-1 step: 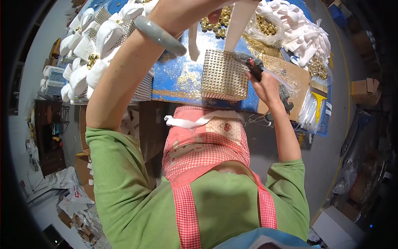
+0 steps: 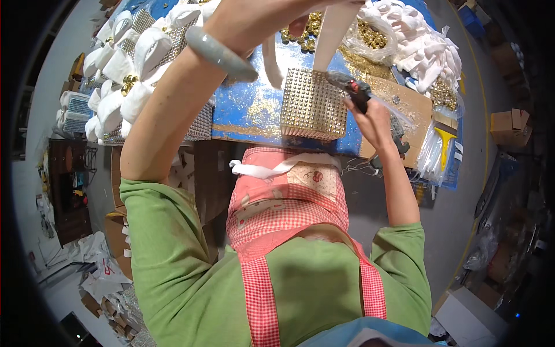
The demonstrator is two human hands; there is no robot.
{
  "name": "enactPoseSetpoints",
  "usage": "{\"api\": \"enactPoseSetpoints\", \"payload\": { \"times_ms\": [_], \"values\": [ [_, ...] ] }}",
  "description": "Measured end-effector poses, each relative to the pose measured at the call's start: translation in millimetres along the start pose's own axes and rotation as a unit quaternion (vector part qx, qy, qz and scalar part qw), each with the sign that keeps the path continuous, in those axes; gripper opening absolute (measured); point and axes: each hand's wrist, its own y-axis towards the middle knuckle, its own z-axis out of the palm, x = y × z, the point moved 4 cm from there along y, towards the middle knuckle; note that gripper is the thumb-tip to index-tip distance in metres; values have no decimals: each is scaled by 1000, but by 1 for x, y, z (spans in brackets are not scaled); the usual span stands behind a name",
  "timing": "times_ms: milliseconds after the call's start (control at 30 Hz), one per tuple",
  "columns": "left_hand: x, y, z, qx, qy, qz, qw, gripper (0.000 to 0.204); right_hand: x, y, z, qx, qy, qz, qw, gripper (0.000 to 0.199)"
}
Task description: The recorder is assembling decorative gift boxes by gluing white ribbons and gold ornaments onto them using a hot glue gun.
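Note:
A glue gun (image 2: 359, 95), black with a red part, is gripped in my right hand (image 2: 376, 121), a clear glue stick trailing from its back. Its front end is at the far right corner of a gold-studded box (image 2: 312, 104) on the blue table. My left hand (image 2: 298, 17) is at the top edge, mostly cut off, with a thumb tip showing. White ribbon (image 2: 335, 40) hangs from it. One tail comes down to the box's far edge, close to the gun's front; another tail (image 2: 270, 61) hangs left of the box. A pale bangle (image 2: 219, 53) circles my left wrist.
White ribbon bows (image 2: 153, 49) on studded boxes crowd the left side. Gold bells (image 2: 370, 34) in a plastic bag and piled white ribbon (image 2: 419, 46) lie at the back right. A yellow-handled brush (image 2: 444, 144) rests on white sticks beside a cardboard sheet (image 2: 413, 104).
The left ribbon tail has swung slightly to the right and down. The glue gun has shifted a little to the right; the box stays in place.

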Motion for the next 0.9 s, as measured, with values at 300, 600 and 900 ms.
{"api": "enactPoseSetpoints", "payload": {
  "times_ms": [300, 600, 900],
  "values": [
    [48, -129, 61, 88, -109, -241, 961, 22, -53, -51, 41, -106, 452, 80, 882, 29],
    [177, -210, 122, 87, -192, -399, 892, 26, -40, -63, 79, -106, 467, 122, 869, 36],
    [261, -188, 140, 28, -231, -409, 882, 26, -37, -63, 85, -137, 416, 147, 887, 29]
  ]
}}
